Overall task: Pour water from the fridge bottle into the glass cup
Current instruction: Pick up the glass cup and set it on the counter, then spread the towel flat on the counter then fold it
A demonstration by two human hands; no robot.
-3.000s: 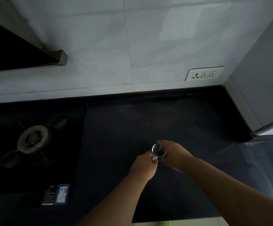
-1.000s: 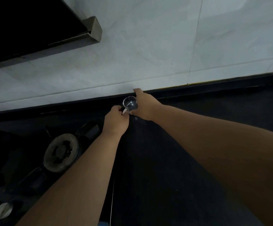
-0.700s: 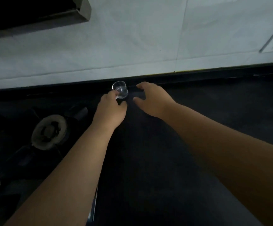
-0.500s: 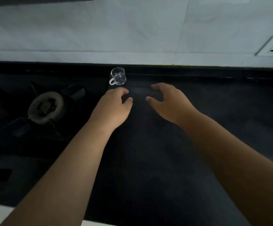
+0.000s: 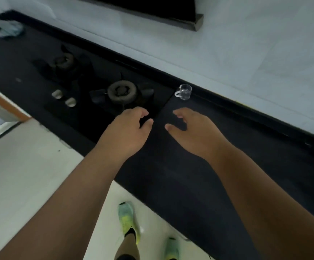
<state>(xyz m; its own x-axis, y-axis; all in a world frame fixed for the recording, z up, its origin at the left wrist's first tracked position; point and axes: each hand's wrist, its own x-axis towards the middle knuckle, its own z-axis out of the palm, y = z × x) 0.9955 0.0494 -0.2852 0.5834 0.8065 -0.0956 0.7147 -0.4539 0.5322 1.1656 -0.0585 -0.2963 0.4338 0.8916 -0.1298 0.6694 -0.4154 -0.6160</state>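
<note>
Running along the wall: the dark counter [image 5: 199,175] filled most of the view.
Hob: a burner [image 5: 122,90] sat just left of the cup.
Left hand [image 5: 128,130]: loosely curled, holding nothing.
Right hand [image 5: 193,132]: fingers relaxed, empty, apart from the cup.
Glass cup [image 5: 184,91]: upright by the back edge, handle leftward.
Bottle: not in view.
Step, as judged: fetch the fridge bottle, leaving the cup clear of the burner.

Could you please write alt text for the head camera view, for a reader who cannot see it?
A small glass cup stands alone on a black countertop by the white wall, right of a gas hob. Nearer the camera, the left hand and right hand hover empty, fingers loosely curled.
</note>
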